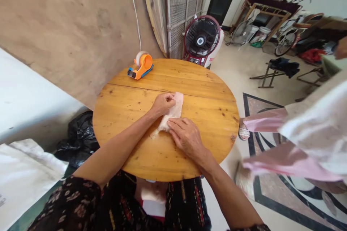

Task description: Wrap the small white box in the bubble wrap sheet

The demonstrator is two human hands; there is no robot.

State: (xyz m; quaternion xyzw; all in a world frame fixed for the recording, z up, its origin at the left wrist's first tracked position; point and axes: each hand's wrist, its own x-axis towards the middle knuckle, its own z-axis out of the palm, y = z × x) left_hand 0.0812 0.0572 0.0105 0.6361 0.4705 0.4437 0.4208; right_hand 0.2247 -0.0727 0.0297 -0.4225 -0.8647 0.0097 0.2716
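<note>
Fingers of the left hand (163, 104) are bent and drawn together, pinching the upper left side of a soft, pale pink strip (178, 103). From where I stand I can't tell whether it is cloth or paper. It lies aslant near the middle of the round wooden table (214, 112), its upper end flat and its lower end whitish and bunched. Over that lower end, the right hand (186, 135) lies palm down with its fingers close together, touching the strip — whether they grip it or only press, I can't tell.

Going across from the left, there are white sacks (27, 173), then a black plastic bag (81, 139) on the floor beside the table. At the table's far left edge, near the wooden wall panel (81, 25), sits an orange tape dispenser (145, 65) with a roll of tape just behind it. Past the far edge stands a round dark fan (200, 39) with a red rim. Farther right is a folding stool (268, 74) with dark cloth on it, a bicycle (287, 39) behind — and, close on the right, a person (320, 122) in pink trousers and a white top, partly blurred.
</note>
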